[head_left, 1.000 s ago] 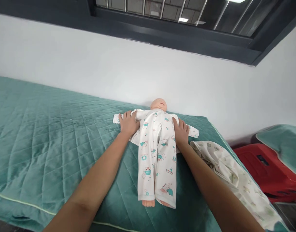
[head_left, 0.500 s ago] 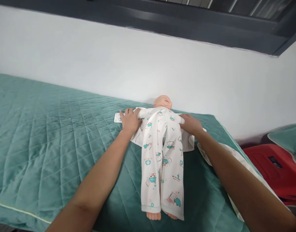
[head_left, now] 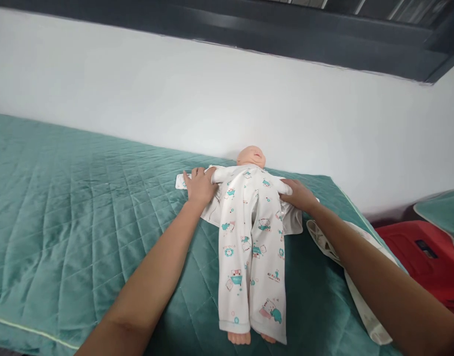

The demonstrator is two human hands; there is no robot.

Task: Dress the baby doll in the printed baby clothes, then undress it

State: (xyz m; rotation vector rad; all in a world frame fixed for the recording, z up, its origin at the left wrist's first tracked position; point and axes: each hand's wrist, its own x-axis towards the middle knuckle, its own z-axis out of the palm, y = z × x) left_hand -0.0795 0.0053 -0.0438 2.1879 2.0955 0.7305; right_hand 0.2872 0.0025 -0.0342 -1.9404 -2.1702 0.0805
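Observation:
A baby doll (head_left: 251, 156) lies on its back on the green quilted bed (head_left: 71, 198), head toward the white wall. It wears a white printed romper (head_left: 251, 247), and its bare feet show at the near end. My left hand (head_left: 199, 185) rests fingers-down on the romper's left sleeve and the doll's arm. My right hand (head_left: 299, 195) is closed on the romper's right sleeve by the doll's other arm.
A second pale printed garment (head_left: 354, 267) lies crumpled at the bed's right edge, under my right forearm. A red plastic object (head_left: 423, 257) and another green cushion (head_left: 443, 210) sit right of the bed. The wall runs close behind the doll's head.
My right hand slid from the doll's side out onto its right sleeve and bunched the cloth inward. My left hand stayed on the left sleeve. The view dipped slightly.

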